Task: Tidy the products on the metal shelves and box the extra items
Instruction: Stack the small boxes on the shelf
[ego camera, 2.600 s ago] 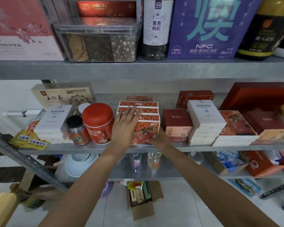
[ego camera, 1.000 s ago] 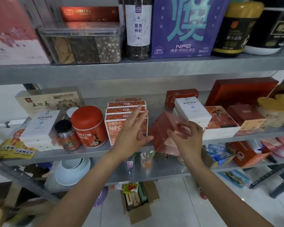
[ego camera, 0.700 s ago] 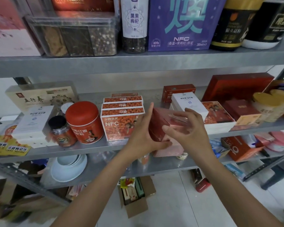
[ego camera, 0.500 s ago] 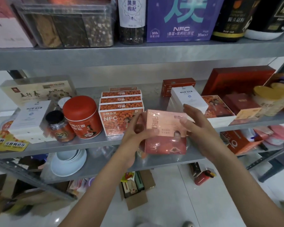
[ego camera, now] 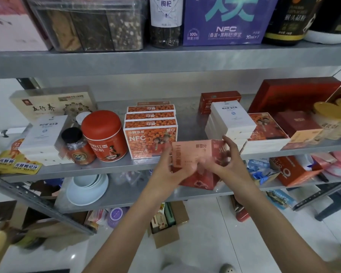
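I hold the pink-and-red box point(ego camera: 193, 152) in both hands, in the air just in front of the edge of the middle shelf point(ego camera: 126, 167), between the orange NFC boxes point(ego camera: 150, 140) and the stack of white boxes point(ego camera: 230, 123); my left hand point(ego camera: 165, 170) is curled round its left end and my right hand point(ego camera: 229, 162) pinches the right end, the fingers a little blurred. I judge that I am turning it to read the face and choose its place; the grip should stay at the two ends, not over the print. If it belongs on the shelf, the gap behind it looks wide enough; I would slide it in straight, without pushing the neighbours. If it is extra, the open carton point(ego camera: 165, 234) on the floor below is the place.
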The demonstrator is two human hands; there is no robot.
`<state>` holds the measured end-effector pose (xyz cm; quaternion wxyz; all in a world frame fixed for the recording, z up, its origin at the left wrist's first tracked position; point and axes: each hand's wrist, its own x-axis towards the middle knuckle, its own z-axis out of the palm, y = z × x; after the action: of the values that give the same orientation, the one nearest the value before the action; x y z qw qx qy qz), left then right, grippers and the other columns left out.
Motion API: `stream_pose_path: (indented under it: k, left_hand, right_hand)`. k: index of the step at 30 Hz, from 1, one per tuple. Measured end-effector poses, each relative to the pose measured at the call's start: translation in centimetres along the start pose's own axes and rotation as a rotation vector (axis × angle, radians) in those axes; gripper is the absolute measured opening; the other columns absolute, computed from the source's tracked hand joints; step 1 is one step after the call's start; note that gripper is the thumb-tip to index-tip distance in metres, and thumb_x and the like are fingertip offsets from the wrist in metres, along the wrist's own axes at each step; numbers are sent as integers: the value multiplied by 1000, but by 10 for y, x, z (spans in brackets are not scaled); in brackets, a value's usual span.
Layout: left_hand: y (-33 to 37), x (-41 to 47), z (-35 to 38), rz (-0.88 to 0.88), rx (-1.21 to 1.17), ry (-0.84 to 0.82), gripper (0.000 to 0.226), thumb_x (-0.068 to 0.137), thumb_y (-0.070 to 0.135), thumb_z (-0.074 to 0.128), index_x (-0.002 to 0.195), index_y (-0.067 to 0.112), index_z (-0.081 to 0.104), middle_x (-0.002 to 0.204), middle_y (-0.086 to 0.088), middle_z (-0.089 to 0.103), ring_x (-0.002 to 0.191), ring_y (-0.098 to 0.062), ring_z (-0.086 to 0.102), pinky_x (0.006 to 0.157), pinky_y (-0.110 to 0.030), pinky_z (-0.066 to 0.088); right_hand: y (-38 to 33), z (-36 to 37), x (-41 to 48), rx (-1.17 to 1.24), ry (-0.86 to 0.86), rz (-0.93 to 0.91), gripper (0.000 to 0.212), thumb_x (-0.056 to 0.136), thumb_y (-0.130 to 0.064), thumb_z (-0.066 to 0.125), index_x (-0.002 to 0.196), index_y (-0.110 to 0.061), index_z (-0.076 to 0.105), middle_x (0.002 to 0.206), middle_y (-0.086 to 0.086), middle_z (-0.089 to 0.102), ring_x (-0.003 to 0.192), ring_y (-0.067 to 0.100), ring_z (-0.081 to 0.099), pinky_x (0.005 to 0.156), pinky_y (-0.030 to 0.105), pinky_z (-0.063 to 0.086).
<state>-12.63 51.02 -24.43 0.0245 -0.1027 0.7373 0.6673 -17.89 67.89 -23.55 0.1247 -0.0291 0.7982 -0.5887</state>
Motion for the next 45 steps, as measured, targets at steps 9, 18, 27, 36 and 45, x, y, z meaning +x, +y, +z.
stream_pose_path:
  k: [9,18,27,36,45]
  left_hand:
    - [-7,0,1,-214,-340,19,82,56,52,86,126,21,57,110,-3,73,103,-23,68,96,-41,52]
    - [-8,-2,0,-244,-410,-13,59,65,48,79,115,20,65,111,-6,73,113,-29,63,109,-51,40]
    - [-4,4,-11,-124,-89,-68,27,95,45,50,112,28,62,114,1,71,98,-7,68,80,-13,51]
    - [0,5,-7,-22,-179,-134,96,62,56,72,143,36,25,119,15,60,99,1,66,76,-18,55]
    - [-8,0,-1,-310,-557,-182,69,66,51,63,125,16,58,120,-12,69,116,-27,62,105,-44,44]
  right_hand:
    - [-8,-14,-4,52,-188,-89,85,64,-60,68,139,-52,28,123,-26,47,101,-9,58,64,8,51]
    - [17,-11,9,501,-423,240,79,71,-39,77,140,-18,45,127,12,65,118,30,61,99,43,48]
    - [-1,4,-3,388,-115,90,101,51,-41,91,139,-31,42,129,9,60,109,27,65,94,47,53]
    - [-11,-3,-17,-52,-136,-177,60,70,-65,52,123,-71,24,120,-33,31,104,-13,44,66,5,46]
    - [5,-23,-8,402,-415,224,87,65,-63,70,140,-31,43,125,4,66,116,24,63,95,43,52]
